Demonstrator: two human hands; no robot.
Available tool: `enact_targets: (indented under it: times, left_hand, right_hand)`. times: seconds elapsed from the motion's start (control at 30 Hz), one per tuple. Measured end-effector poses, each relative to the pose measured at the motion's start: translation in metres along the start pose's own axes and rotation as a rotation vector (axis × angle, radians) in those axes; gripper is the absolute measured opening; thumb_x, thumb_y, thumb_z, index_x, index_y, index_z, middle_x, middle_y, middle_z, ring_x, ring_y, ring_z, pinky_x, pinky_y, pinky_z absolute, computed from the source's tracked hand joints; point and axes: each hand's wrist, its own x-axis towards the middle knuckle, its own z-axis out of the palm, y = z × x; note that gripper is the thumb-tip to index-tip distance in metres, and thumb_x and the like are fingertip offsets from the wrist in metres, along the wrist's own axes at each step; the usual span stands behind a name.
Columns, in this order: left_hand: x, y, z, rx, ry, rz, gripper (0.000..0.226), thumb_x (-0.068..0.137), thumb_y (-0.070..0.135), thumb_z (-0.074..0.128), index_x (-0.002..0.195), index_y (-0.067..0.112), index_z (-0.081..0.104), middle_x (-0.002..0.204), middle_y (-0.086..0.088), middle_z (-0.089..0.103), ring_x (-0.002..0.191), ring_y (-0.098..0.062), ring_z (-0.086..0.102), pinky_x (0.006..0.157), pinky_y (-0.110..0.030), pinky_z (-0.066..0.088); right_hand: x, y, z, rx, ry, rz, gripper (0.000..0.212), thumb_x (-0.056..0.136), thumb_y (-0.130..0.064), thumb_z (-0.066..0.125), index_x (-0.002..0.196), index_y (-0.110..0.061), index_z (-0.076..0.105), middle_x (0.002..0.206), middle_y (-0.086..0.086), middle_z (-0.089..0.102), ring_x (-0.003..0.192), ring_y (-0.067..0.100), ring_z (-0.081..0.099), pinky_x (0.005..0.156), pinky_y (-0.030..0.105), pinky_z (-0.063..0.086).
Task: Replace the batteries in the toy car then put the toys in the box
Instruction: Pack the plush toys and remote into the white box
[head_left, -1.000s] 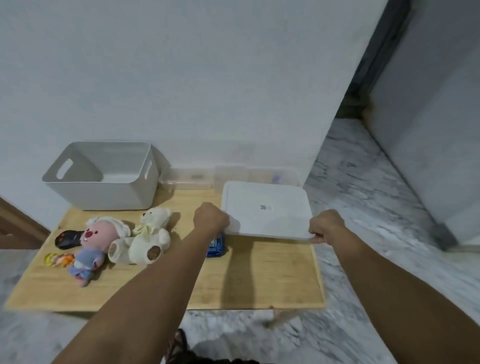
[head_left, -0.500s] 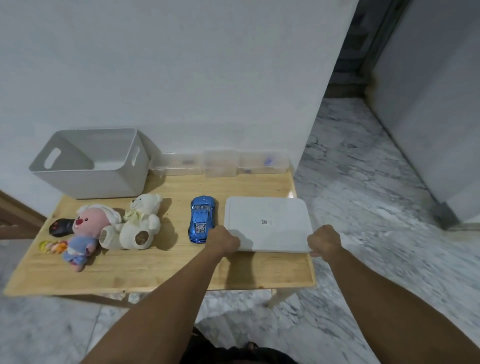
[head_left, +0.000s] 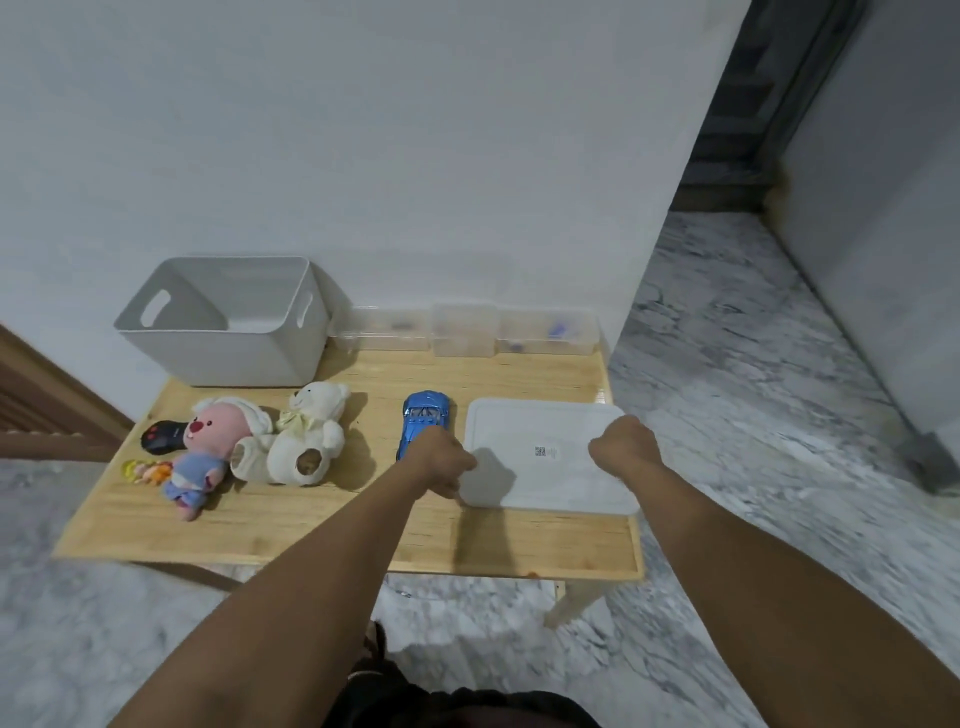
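Head view: worktop (head_left: 291, 525), grey box (head_left: 228, 332) at back, white lid (head_left: 550, 457) flat at right, probably parked; both hands, left (head_left: 441, 462) and right (head_left: 621, 441), curl on its edges, grip unclear. Blue toy car (head_left: 423, 421) just beside, batteries untouched.

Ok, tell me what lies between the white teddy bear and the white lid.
The blue toy car, in the head view, its near end hidden behind the left hand that grips the white lid, right of the white teddy bear.
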Motion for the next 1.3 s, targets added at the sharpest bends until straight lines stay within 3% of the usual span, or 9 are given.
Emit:
enact_targets:
  times: [0.13,0.43,0.57,0.67,0.77,0.87,1.0,1.17,1.3]
  left_hand:
    - [-0.004,-0.004,-0.048,-0.001,0.097,0.007,0.011,0.083,0.005,0.063,0.082,-0.005,0.065,0.08,-0.029,0.069,0.055,-0.03,0.065,0.068,-0.049,0.061]
    - [-0.006,-0.041,-0.169,0.096,0.315,-0.013,0.018,0.082,0.01,0.069,0.09,-0.006,0.07,0.08,-0.019,0.067,0.058,-0.027,0.062,0.061,-0.035,0.058]
    - [0.008,-0.075,-0.217,0.199,0.411,-0.046,0.009,0.074,0.007,0.071,0.078,0.0,0.068,0.073,-0.015,0.064,0.061,-0.027,0.061,0.058,-0.032,0.054]
    - [0.019,-0.101,-0.245,0.312,0.452,-0.065,0.016,0.074,0.008,0.067,0.09,0.007,0.064,0.091,-0.014,0.063,0.084,-0.028,0.064,0.07,-0.033,0.054]
    - [0.035,-0.133,-0.263,0.384,0.417,-0.11,0.048,0.08,0.015,0.065,0.126,0.009,0.055,0.128,-0.014,0.053,0.117,-0.031,0.054,0.096,-0.038,0.05]
    - [0.048,-0.158,-0.274,0.45,0.306,-0.134,0.066,0.083,0.027,0.064,0.144,0.016,0.04,0.143,-0.014,0.04,0.13,-0.031,0.043,0.108,-0.039,0.04]
    - [0.053,-0.17,-0.276,0.535,0.138,-0.069,0.049,0.073,0.037,0.068,0.116,0.018,0.057,0.119,-0.006,0.062,0.111,-0.026,0.059,0.095,-0.035,0.05]
    - [0.066,-0.183,-0.275,0.594,0.09,-0.001,0.069,0.072,0.05,0.064,0.133,0.029,0.038,0.121,-0.012,0.047,0.114,-0.036,0.051,0.096,-0.047,0.047]
    - [0.074,-0.188,-0.277,0.616,0.115,0.078,0.071,0.077,0.045,0.066,0.139,0.026,0.036,0.123,-0.012,0.044,0.115,-0.033,0.048,0.096,-0.041,0.045]
  right_hand:
    - [-0.003,-0.054,0.007,-0.054,-0.151,-0.129,0.024,0.077,-0.014,0.071,0.069,-0.009,0.049,0.067,0.002,0.052,0.058,0.016,0.051,0.05,0.025,0.04]
    - [-0.029,-0.174,0.07,-0.064,-0.39,-0.317,0.019,0.077,-0.015,0.074,0.076,-0.006,0.058,0.08,0.011,0.063,0.077,0.025,0.066,0.066,0.035,0.056]
    - [-0.041,-0.221,0.106,-0.072,-0.426,-0.354,0.029,0.076,-0.017,0.078,0.067,-0.006,0.052,0.066,0.013,0.057,0.058,0.027,0.056,0.052,0.031,0.048]
    - [-0.05,-0.248,0.138,-0.043,-0.458,-0.317,0.027,0.076,-0.016,0.077,0.067,-0.006,0.053,0.066,0.012,0.056,0.054,0.024,0.053,0.046,0.027,0.04]
    - [-0.061,-0.27,0.172,-0.065,-0.458,-0.307,0.023,0.074,-0.02,0.075,0.078,-0.005,0.058,0.078,0.012,0.06,0.058,0.024,0.053,0.047,0.026,0.04]
    - [-0.071,-0.286,0.203,-0.258,-0.376,-0.415,0.054,0.075,-0.042,0.073,0.116,-0.01,0.057,0.113,0.009,0.063,0.099,0.028,0.061,0.07,0.029,0.046]
    - [-0.08,-0.298,0.236,-0.356,-0.342,-0.413,0.087,0.071,-0.055,0.069,0.143,-0.021,0.033,0.137,0.007,0.051,0.124,0.031,0.048,0.093,0.037,0.046]
    - [-0.083,-0.304,0.26,-0.415,-0.301,-0.274,0.096,0.078,-0.05,0.066,0.151,-0.032,0.008,0.137,0.009,0.049,0.122,0.034,0.049,0.086,0.041,0.048]
    - [-0.08,-0.302,0.269,-0.398,-0.184,-0.231,0.079,0.081,-0.038,0.061,0.146,-0.032,0.018,0.124,0.01,0.057,0.111,0.035,0.057,0.087,0.043,0.05]
